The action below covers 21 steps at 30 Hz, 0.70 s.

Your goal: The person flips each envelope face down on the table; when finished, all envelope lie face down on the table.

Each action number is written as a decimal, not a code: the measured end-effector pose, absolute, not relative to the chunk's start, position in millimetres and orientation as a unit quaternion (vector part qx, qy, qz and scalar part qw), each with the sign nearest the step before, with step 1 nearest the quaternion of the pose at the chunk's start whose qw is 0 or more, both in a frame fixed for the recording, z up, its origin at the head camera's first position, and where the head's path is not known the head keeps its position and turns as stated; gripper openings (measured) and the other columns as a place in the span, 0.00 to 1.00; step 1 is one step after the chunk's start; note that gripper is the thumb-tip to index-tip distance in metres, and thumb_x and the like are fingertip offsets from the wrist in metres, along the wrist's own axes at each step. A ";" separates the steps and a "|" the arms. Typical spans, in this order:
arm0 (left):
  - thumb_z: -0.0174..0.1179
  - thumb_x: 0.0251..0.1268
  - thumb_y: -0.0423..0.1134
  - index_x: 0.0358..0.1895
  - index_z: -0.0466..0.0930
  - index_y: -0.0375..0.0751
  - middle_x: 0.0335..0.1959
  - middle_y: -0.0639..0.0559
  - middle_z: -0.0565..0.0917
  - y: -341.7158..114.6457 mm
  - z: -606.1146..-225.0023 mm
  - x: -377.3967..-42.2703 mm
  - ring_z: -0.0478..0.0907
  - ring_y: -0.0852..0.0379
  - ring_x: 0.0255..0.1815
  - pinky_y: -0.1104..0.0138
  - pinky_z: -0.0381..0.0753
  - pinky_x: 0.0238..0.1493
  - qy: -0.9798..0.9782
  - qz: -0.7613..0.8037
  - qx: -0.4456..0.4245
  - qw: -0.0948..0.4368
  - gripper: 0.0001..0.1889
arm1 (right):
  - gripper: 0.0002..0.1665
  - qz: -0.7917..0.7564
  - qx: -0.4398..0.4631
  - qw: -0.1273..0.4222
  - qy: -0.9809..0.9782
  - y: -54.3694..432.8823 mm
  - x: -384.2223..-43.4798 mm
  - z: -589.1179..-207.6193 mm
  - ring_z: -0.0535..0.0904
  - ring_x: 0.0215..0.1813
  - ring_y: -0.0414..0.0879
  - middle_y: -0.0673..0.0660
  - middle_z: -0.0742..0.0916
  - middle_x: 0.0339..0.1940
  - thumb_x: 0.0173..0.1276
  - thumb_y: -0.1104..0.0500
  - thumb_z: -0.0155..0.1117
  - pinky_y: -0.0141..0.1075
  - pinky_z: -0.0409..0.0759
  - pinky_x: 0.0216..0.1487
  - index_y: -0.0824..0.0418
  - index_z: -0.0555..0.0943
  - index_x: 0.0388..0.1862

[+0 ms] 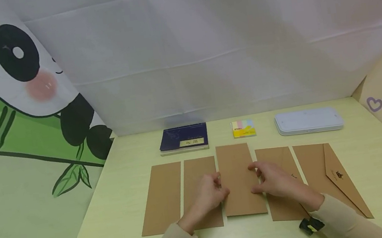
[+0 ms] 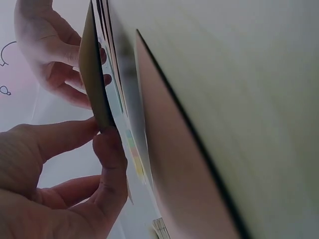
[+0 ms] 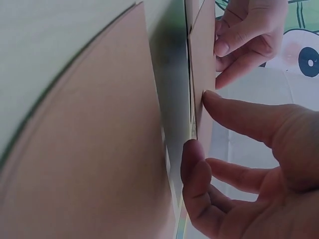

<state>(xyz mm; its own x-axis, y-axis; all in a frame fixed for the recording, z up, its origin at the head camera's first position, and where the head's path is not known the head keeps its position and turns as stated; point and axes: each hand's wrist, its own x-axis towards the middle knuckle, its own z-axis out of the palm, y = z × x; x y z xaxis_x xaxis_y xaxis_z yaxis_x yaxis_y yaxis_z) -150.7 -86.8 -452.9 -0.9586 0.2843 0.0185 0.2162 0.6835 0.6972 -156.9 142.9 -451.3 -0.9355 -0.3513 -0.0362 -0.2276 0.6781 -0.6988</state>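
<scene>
A plain brown kraft paper envelope (image 1: 235,175) is held above the table by both hands, in the middle of a row of similar envelopes. My left hand (image 1: 208,194) pinches its left edge between thumb and fingers, thumb on the upper face. At the opposite edge, my right hand (image 1: 274,178) grips it, with the thumb on top and fingertips at the side and underneath. In the left wrist view the envelope (image 2: 94,79) appears nearly edge-on, apart from the tabletop. The right wrist view shows the right thumb (image 3: 239,112) pressing on its face.
Two plain envelopes (image 1: 161,199) lie to the left. On the right are two more, the outer envelope (image 1: 311,167) showing a pointed flap with a crown print. Behind stand a dark blue notebook (image 1: 180,135), sticky notes (image 1: 244,128) and a white case (image 1: 309,121), before a white cloth backdrop (image 1: 204,53).
</scene>
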 end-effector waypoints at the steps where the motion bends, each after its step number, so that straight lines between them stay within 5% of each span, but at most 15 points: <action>1: 0.68 0.46 0.31 0.23 0.76 0.39 0.15 0.58 0.70 -86.6 -453.0 -150.6 0.65 0.64 0.14 0.71 0.62 0.13 0.919 0.367 0.137 0.051 0.08 | 0.36 -0.364 -0.154 0.086 0.914 142.4 -157.2 -451.7 0.73 0.36 0.47 0.54 0.79 0.34 0.46 0.60 0.80 0.40 0.73 0.36 0.67 0.76 0.55; 4: 0.70 0.46 0.34 0.18 0.70 0.43 0.14 0.58 0.67 -86.1 -453.4 -150.4 0.65 0.63 0.14 0.70 0.61 0.13 0.924 0.352 0.131 0.065 0.14 | 0.37 -0.348 -0.139 0.095 0.922 140.2 -157.0 -452.1 0.73 0.35 0.47 0.54 0.79 0.33 0.46 0.58 0.80 0.40 0.73 0.36 0.66 0.77 0.55; 21: 0.74 0.43 0.37 0.14 0.65 0.42 0.11 0.58 0.61 -82.1 -455.6 -153.0 0.60 0.61 0.13 0.70 0.55 0.14 0.933 0.325 0.123 0.097 0.21 | 0.36 -0.299 -0.119 0.107 0.941 134.1 -155.4 -452.9 0.73 0.37 0.45 0.52 0.81 0.36 0.45 0.52 0.80 0.42 0.73 0.40 0.64 0.79 0.52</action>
